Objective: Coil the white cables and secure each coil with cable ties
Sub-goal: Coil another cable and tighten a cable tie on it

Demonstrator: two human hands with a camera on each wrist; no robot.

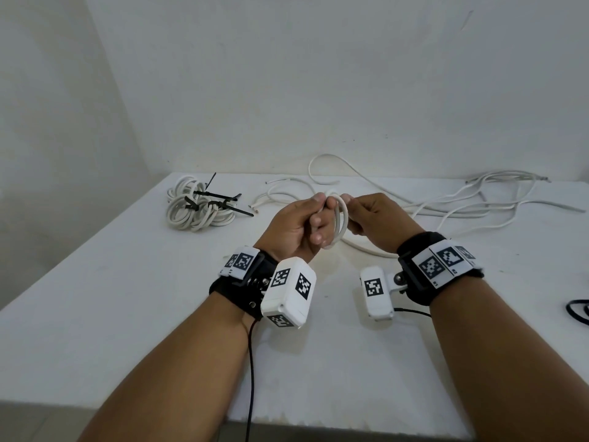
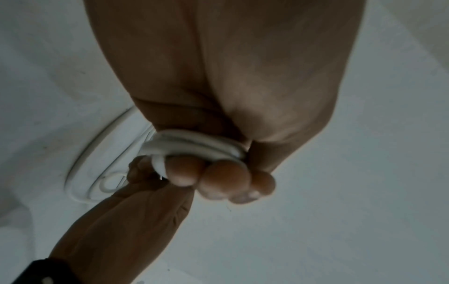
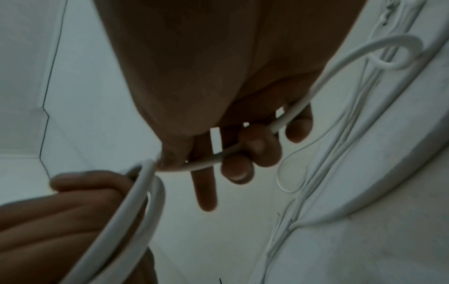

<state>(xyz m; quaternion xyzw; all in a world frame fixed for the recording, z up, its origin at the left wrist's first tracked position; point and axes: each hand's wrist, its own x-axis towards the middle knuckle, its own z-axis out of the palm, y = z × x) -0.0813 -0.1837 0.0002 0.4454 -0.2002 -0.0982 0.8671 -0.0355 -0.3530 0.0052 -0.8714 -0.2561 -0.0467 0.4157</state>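
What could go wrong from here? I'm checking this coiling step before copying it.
The left hand grips only a few loops of the new coil, which may spring apart if the grip eases. The cable fed by the right hand trails into loose cables and could snag. The cable ties lie beside the finished coil, beyond both busy hands.

A white table (image 1: 111, 282) stood against plain white walls (image 1: 287, 74), with a dark looped cord (image 1: 578, 311) lying at the table's right edge.
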